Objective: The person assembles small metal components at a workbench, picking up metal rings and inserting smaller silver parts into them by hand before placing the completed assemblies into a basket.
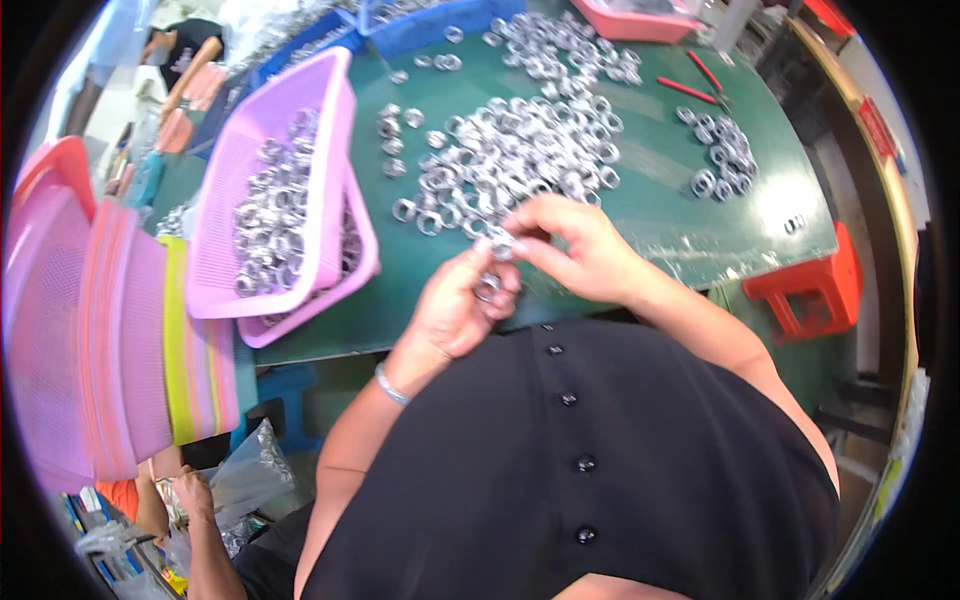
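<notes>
My left hand (pixel 462 303) is closed around a silver metal ring (pixel 488 288) in its curled fingers. Between its thumb and the fingertips of my right hand (pixel 580 245) sits another metal ring (pixel 502 246), pinched from both sides. Both hands meet just above the near edge of the green table (pixel 660 230). Right behind them spreads a large pile of metal rings (pixel 520 150), some lying flat and some on edge. A pink-purple basket (pixel 335 160) full of similar rings stands to the left, stacked on a second basket.
Red-handled pliers (pixel 690 90) lie at the far right beside a smaller group of rings (pixel 722 150). Blue bins (pixel 430 28) and a pink tray (pixel 635 22) line the back. Nested baskets (pixel 130 340) rise at the left; a red stool (pixel 808 285) stands right. Another person's arm (pixel 205 520) shows lower left.
</notes>
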Tool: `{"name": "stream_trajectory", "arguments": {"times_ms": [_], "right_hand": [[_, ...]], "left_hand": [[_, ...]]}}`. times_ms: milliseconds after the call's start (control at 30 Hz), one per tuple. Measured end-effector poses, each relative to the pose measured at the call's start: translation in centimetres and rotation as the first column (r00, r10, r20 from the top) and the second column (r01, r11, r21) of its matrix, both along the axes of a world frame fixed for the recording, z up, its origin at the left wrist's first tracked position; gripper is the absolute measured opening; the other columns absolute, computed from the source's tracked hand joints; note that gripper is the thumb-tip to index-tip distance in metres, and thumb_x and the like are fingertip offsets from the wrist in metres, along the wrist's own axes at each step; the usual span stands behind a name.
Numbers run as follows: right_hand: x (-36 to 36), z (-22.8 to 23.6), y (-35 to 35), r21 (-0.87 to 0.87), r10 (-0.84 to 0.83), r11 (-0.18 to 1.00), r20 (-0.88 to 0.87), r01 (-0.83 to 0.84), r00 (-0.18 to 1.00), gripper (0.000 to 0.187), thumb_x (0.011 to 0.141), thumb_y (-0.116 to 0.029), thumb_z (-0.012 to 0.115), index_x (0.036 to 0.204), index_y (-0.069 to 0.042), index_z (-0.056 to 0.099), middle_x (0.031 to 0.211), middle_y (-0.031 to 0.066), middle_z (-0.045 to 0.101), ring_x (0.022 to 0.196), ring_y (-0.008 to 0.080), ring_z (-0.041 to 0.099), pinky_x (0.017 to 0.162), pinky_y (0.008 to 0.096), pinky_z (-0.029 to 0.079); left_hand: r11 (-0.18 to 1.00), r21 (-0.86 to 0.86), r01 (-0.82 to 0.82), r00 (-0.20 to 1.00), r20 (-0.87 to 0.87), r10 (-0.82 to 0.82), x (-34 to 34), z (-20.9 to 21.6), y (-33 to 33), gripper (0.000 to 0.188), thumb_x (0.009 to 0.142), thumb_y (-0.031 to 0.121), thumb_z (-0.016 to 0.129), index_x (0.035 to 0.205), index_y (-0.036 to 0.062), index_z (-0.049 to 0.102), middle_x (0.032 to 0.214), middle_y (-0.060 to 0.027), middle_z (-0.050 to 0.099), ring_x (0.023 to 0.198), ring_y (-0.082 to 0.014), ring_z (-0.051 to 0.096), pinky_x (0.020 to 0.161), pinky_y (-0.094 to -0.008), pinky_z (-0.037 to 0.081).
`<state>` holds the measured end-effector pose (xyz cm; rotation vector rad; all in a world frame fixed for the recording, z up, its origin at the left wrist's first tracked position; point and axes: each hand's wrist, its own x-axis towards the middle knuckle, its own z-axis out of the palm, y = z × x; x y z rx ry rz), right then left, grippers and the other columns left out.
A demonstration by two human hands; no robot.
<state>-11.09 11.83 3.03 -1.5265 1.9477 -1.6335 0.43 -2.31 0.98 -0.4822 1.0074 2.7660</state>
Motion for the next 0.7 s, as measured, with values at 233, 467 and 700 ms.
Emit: {"name": "stream_trajectory", "arguments": {"times_ms": [233,467,700], "right_hand": [[-1.7,1.1,2.5,0.056,-0.113,0.992,-0.014,0.114,0.993,0.008,0.078,-0.001,0.058,0.085,-0.002,0.059,0.077,0.0094,0.059,0.069,0.019,0.058,0.062,0.0273,0.045],[-9.0,-0.2,10.4,0.191,-0.613,0.766,-0.069,0.613,0.787,0.009,0.081,-0.004,0.056,0.088,0.001,0.058,0.071,0.0035,0.057,0.064,0.0083,0.051,0.059,0.0221,0.042],[-11.8,-2.7,16.4,0.191,-0.593,0.472,-0.654,0.861,0.47,0.014,0.08,-0.012,0.055,0.088,-0.002,0.059,0.082,0.0155,0.059,0.075,0.0323,0.058,0.068,0.0374,0.046]], "left_hand": [[0.988,-0.135,0.078,0.996,0.052,-0.071,-0.9,0.6,0.9,0.029,0.091,0.028,0.046,0.105,0.0033,0.055,0.074,-0.0032,0.055,0.057,-0.0084,0.047,0.051,-0.0196,0.039],[0.998,-0.06,-0.011,1.0,-0.013,0.011,-0.2,-0.2,-0.3,0.029,0.09,0.02,0.045,0.112,0.0016,0.051,0.088,-0.0061,0.057,0.073,-0.0122,0.052,0.065,-0.0244,0.044],[0.966,0.249,-0.067,0.988,-0.116,0.098,-1.0,0.4,-0.5,0.034,0.086,0.017,0.047,0.113,-0.0037,0.049,0.105,-0.0175,0.056,0.095,-0.0263,0.056,0.084,-0.0341,0.046]]}}
